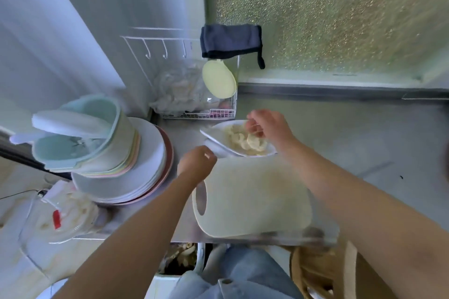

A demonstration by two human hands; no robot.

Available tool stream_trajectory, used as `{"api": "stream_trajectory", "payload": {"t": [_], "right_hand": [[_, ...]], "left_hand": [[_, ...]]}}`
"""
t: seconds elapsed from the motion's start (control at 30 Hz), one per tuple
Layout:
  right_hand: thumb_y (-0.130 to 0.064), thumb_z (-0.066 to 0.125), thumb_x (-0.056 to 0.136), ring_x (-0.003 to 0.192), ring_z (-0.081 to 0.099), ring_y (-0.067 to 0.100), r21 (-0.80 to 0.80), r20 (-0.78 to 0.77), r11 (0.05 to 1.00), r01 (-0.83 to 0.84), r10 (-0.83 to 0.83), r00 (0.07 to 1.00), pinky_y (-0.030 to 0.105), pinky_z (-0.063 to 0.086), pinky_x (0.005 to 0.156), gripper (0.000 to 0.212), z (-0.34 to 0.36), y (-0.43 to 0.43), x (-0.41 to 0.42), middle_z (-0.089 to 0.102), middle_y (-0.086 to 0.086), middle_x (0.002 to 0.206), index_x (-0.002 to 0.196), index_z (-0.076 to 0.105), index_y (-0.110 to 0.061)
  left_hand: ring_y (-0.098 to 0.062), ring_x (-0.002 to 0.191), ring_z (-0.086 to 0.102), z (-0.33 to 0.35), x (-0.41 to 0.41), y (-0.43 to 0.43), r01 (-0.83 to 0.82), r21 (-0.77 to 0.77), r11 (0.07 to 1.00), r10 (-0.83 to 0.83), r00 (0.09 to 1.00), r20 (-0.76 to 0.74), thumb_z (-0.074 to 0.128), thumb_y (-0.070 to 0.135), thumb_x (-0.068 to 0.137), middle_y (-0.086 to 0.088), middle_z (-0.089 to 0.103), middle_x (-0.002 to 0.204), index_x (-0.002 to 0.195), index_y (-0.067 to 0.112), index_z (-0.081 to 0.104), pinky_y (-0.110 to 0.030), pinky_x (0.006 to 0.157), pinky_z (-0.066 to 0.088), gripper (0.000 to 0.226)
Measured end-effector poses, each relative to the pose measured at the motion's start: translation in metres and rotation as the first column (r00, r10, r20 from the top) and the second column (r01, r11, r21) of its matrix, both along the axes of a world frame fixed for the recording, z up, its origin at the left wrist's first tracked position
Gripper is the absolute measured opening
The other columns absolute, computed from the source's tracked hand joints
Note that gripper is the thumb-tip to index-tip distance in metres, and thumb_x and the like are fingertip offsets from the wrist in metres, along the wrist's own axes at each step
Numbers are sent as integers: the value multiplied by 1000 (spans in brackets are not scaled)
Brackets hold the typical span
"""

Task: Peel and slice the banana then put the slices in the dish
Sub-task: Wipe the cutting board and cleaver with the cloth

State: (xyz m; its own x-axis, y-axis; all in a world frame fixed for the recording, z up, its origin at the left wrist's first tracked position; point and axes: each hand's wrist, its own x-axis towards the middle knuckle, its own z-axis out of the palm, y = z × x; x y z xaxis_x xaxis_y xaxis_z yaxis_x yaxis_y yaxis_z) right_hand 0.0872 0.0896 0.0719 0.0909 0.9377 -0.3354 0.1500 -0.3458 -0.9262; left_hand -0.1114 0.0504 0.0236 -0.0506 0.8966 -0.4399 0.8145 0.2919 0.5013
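Head view: the right hand (268,126) hangs over the dish (213,132), fingers bent downward with their tips among the banana slices (245,141). Blur hides whether it pinches one. The left hand (195,164) has its fingers curled at the dish's near-left underside, by the board's (255,196) corner, and I cannot tell which of the two it grips. There are two hands, one white dish, one pale board and one heap of slices too blurred to count. The heap lies in the dish, just under the right hand's fingers at its 7 o'clock and at 1 o'clock from the left hand. The dish sits tilted at the board's 12 o'clock edge. One stack of plates (155,177) stands at the board's 9 o'clock, and one dark cloth (230,40) hangs at 12.
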Motion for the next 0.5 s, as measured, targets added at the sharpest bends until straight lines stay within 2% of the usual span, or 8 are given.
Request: {"api": "stream_trajectory", "payload": {"t": [0.1, 0.17, 0.2, 0.33, 0.43, 0.5], "right_hand": [[-35, 57, 93, 77, 65, 14, 120, -125, 981, 154, -139, 982, 24, 51, 58, 29, 46, 48, -10, 65, 5, 96, 109, 55, -11], [-45, 58, 90, 88, 63, 13, 129, -188, 965, 230, -204, 961, 23, 52, 58, 45, 71, 76, -18, 59, 3, 106, 117, 51, -11], [-48, 59, 88, 89, 61, 13, 115, -200, 962, 248, -222, 954, 24, 52, 59, 49, 83, 86, -23, 58, 2, 105, 117, 51, -10], [-40, 68, 83, 62, 52, 11, 83, -136, 944, 319, -306, 942, 23, 44, 49, 35, 99, 111, -37, 57, 0, 79, 93, 58, -8], [-27, 68, 83, 52, 47, 13, 67, -80, 938, 341, -335, 939, 22, 37, 43, 21, 96, 116, -38, 53, 2, 64, 75, 57, -11], [-20, 64, 84, 49, 42, 12, 83, -102, 943, 322, -313, 944, 21, 34, 41, 21, 97, 114, -36, 47, 0, 60, 69, 52, -13]], "left_hand": [[-22, 84, 67, 29, -7, 33, -126, 74, 989, 107, 971, 216, 52, 27, 86, -2, 72, 92, 85, 25, 63, -32, 80, 53, 11], [-22, 77, 67, 47, -10, 52, -217, 112, 970, 164, 920, 356, 55, 24, 86, -2, 72, 82, 82, 24, 64, -39, 81, 56, 11], [-22, 73, 66, 54, -10, 59, -261, 117, 958, 191, 887, 420, 56, 22, 87, -2, 72, 78, 82, 23, 65, -42, 81, 57, 10], [-19, 68, 65, 74, -9, 82, -352, 93, 931, 247, 800, 547, 55, 18, 90, -2, 70, 80, 95, 18, 64, -42, 82, 57, 11], [-18, 66, 64, 79, -7, 89, -377, 83, 923, 263, 771, 580, 53, 17, 91, -2, 69, 79, 102, 12, 65, -40, 78, 57, 17], [-19, 68, 65, 79, -6, 92, -387, 84, 918, 267, 762, 589, 53, 17, 92, -2, 69, 79, 104, 10, 65, -39, 78, 56, 18]]}}
